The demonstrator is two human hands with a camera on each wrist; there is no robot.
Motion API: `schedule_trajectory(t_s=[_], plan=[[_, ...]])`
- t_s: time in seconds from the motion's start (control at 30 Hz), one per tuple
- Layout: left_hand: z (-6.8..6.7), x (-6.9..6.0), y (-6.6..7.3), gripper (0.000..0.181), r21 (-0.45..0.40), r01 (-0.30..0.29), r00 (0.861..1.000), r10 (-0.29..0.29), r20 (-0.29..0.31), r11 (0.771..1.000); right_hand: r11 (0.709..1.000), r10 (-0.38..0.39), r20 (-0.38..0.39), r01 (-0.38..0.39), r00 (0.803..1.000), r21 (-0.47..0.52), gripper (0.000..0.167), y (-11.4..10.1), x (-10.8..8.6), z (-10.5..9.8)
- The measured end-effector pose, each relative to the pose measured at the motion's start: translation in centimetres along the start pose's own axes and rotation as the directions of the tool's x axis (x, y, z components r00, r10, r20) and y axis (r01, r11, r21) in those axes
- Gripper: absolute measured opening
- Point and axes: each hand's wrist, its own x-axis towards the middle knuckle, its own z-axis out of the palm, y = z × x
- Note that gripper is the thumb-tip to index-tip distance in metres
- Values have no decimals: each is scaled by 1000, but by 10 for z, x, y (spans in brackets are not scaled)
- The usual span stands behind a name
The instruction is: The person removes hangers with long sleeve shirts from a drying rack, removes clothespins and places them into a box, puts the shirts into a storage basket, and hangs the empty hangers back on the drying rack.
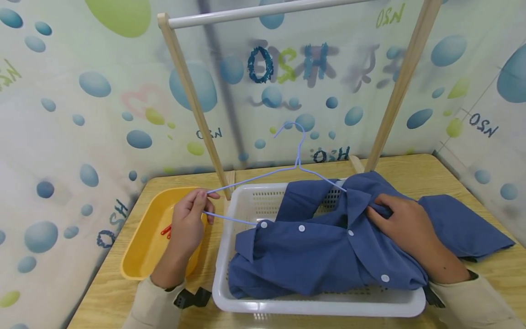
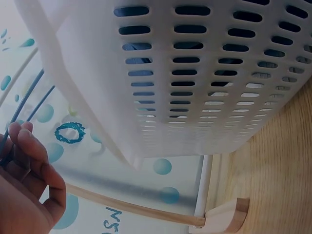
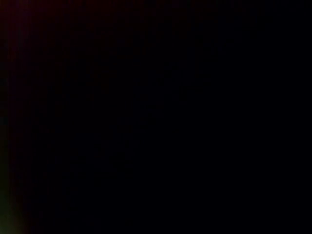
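A light-blue wire hanger (image 1: pixel 263 174) stands over the white basket, its hook upward. My left hand (image 1: pixel 190 214) grips the hanger's left end between thumb and fingers; the left wrist view also shows that hand (image 2: pixel 29 180) around the wire. The hanger's right arm goes in under the collar of a dark blue shirt (image 1: pixel 296 260) with white buttons. At that collar my right hand (image 1: pixel 404 224) pinches the cloth, some fingertips hidden in the fabric. The shirt lies over the basket, one sleeve (image 1: pixel 464 224) spread to the right. The right wrist view is almost black.
The white perforated basket (image 1: pixel 320 308) stands on a wooden table (image 1: pixel 102 288). Left of it is a yellow tray (image 1: pixel 144 246) with small red items (image 1: pixel 166 230). Behind rises a rack with wooden posts (image 1: pixel 193 100) and a white rail (image 1: pixel 263 12), before a patterned wall.
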Motion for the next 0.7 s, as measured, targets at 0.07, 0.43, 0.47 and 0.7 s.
schedule_trajectory(t_s=[0.07, 0.43, 0.47, 0.7], plan=[[-1, 1, -1, 37, -11, 7, 1000, -7, -10, 1000, 1000, -3, 4, 3, 1000, 4, 8, 0, 0, 0], [-4, 2, -1, 39, -8, 57, 998, -58, -36, 998, 1000, -22, 4, 22, 1000, -15, 9, 0, 1, 0], [-4, 2, -1, 39, -10, 62, 997, -62, -41, 998, 1000, -20, 6, 20, 1000, -16, 9, 0, 1, 1], [-6, 4, 0, 31, -52, 73, 994, -77, -76, 996, 1000, -15, 16, 15, 1000, -17, 14, 1, 1, 1]])
